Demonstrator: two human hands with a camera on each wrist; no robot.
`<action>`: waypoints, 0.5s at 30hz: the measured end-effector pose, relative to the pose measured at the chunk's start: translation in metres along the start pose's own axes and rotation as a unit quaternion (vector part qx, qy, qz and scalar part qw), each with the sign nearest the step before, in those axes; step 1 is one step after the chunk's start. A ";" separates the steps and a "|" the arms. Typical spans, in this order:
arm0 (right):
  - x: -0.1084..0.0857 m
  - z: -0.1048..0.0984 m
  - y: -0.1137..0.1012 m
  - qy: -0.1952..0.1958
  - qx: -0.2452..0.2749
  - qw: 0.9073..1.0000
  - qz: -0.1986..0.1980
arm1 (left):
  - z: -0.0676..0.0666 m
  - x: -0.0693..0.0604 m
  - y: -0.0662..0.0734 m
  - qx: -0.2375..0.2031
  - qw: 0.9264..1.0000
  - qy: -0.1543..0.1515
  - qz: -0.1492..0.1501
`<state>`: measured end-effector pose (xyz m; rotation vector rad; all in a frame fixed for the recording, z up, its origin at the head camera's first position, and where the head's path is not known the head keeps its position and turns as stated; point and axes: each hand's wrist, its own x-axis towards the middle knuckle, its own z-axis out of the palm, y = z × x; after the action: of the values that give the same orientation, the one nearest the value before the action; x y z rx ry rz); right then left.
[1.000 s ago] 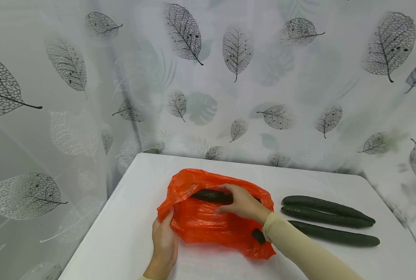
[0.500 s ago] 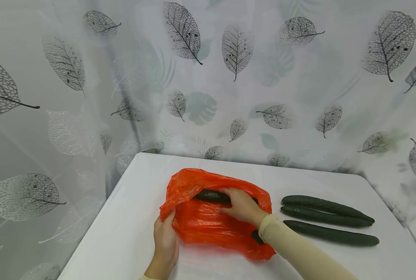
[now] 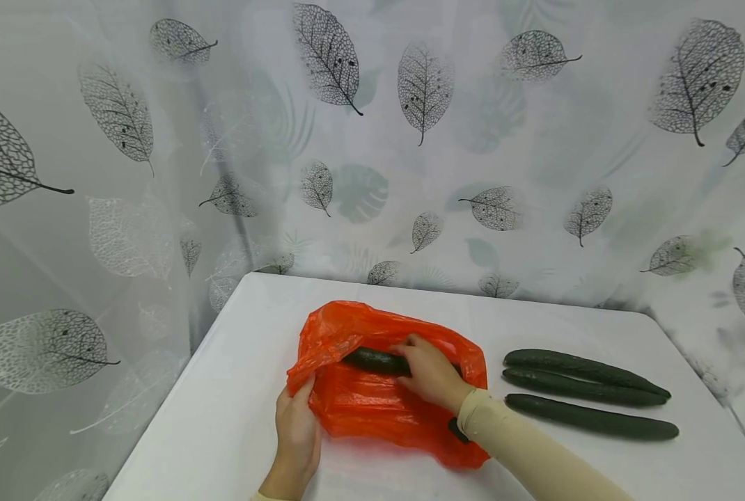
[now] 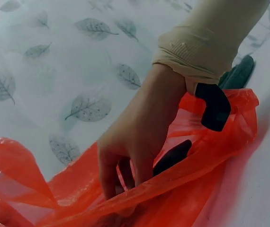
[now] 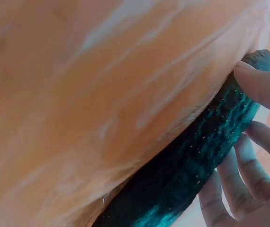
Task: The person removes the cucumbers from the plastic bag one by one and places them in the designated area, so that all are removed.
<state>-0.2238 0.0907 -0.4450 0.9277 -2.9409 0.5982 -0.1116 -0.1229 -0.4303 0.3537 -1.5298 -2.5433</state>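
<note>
An orange-red plastic bag (image 3: 372,410) lies on its side, its mouth facing the person. Inside is a dark green cucumber (image 3: 375,360), its right part mostly hidden by my right hand (image 3: 432,372). That hand reaches in and grips the cucumber. From the right wrist, the thumb lies on one side of the bumpy cucumber (image 5: 187,156) and the fingers on the other. My left hand (image 3: 296,431) holds the bag's left edge, thumb uppermost; its other fingers are partly hidden. In the left wrist view, the bag (image 4: 173,189) hides the right fingertips.
Three more cucumbers lie right of the bag: two touching, the far one (image 3: 573,363) and the middle one (image 3: 585,388), and a nearer one (image 3: 592,417). A dark device (image 4: 214,108) sits under the right cuff. Behind the white table (image 3: 241,348) hangs a leaf-print curtain (image 3: 372,139).
My right hand has moved slightly toward the person, and the cucumber in the bag has shifted the same way. My left hand stays at the bag's edge after a slight shift right.
</note>
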 end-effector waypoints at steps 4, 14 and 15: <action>0.001 0.004 0.001 0.003 -0.022 1.000 -0.013 | 0.000 0.001 -0.001 0.003 1.000 0.000 0.001; 0.000 0.008 0.000 0.006 -0.015 1.000 -0.007 | -0.002 0.001 -0.002 0.010 1.000 -0.001 0.005; 0.000 0.007 -0.001 0.002 -0.012 1.000 -0.007 | -0.002 0.001 -0.002 0.008 1.000 -0.001 0.007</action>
<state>-0.2227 0.0875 -0.4515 0.9419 -2.9293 0.5624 -0.1124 -0.1235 -0.4330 0.3417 -1.5486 -2.5235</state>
